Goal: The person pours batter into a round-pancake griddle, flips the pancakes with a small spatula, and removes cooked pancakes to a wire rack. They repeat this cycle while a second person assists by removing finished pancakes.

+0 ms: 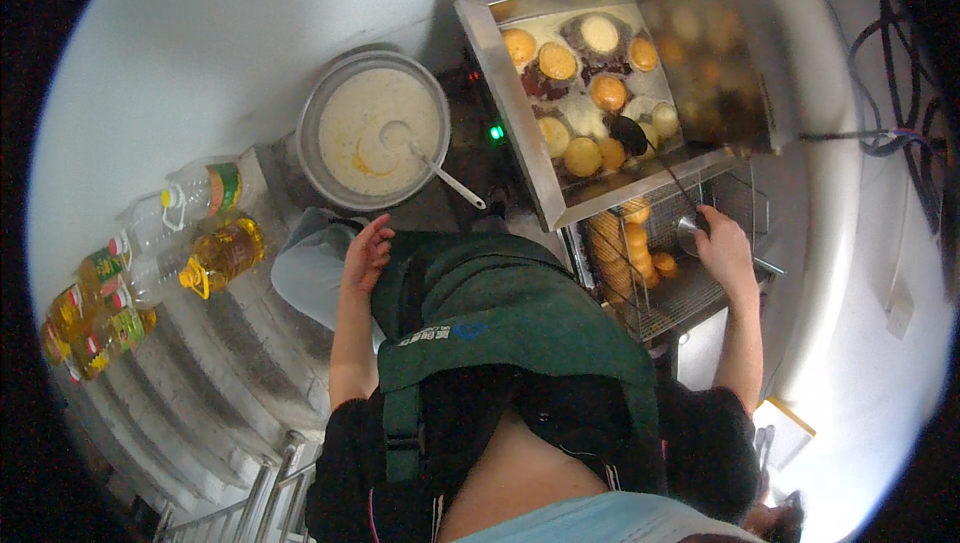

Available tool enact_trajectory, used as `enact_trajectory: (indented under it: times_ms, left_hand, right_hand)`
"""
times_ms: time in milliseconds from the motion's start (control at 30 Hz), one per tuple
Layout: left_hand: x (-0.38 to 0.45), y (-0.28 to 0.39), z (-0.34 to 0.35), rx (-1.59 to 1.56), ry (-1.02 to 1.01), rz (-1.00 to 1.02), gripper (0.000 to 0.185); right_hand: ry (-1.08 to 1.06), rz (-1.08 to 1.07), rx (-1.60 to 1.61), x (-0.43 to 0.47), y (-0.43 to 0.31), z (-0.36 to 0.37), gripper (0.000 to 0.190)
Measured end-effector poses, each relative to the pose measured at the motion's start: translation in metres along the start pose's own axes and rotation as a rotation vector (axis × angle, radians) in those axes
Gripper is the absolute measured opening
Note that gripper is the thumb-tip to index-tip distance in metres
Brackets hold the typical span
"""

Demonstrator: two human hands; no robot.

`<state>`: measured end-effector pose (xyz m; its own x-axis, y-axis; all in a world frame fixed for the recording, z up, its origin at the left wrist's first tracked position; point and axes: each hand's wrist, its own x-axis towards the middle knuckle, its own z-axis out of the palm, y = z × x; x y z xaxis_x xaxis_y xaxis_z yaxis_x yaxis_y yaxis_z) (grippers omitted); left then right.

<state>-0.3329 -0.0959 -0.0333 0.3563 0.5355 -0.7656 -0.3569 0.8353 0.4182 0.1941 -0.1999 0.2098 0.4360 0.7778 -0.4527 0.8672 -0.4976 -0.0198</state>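
My right hand (724,243) grips the handle of a dark long-handled ladle (628,135), whose head is in the metal fryer (555,202). In the hot oil lie several round fried cakes (557,61), some pale and some golden brown. My left hand (368,253) is empty, its fingers apart and slightly curled, beside my green apron (495,303). Just beyond it stands a large metal bowl (306,160) of pale batter, with a light-coloured ladle (459,184) resting in it, its handle over the rim. Below the fryer, a wire basket (675,303) holds several golden cakes.
Several oil bottles (225,252), some full and some see-through, stand on the left beside concrete stairs (247,340) with a metal railing (259,494). A green light (496,133) glows beside the fryer. Black cables (885,85) hang along the right wall.
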Motion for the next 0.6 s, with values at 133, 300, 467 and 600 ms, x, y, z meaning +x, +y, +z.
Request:
enact_trajectory:
  times_ms: [133,300,467,600]
  left_hand:
    - [0.009,-0.003,-0.004,-0.027,0.019,-0.020,0.037]
    - [0.013,-0.004,-0.003,-0.024,0.011,-0.028,0.035]
    - [0.004,0.002,0.009,0.006,0.060,-0.014,0.034]
    - [0.001,0.001,0.003,-0.036,0.053,-0.005,0.034]
  right_hand:
    - [0.004,-0.128,0.049,-0.024,-0.002,-0.028,0.035]
    - [0.100,-0.121,-0.001,-0.022,0.002,-0.030,0.034]
    - [0.146,-0.011,-0.182,0.005,0.021,-0.001,0.032]
    - [0.084,0.051,-0.255,0.023,0.029,0.012,0.029]
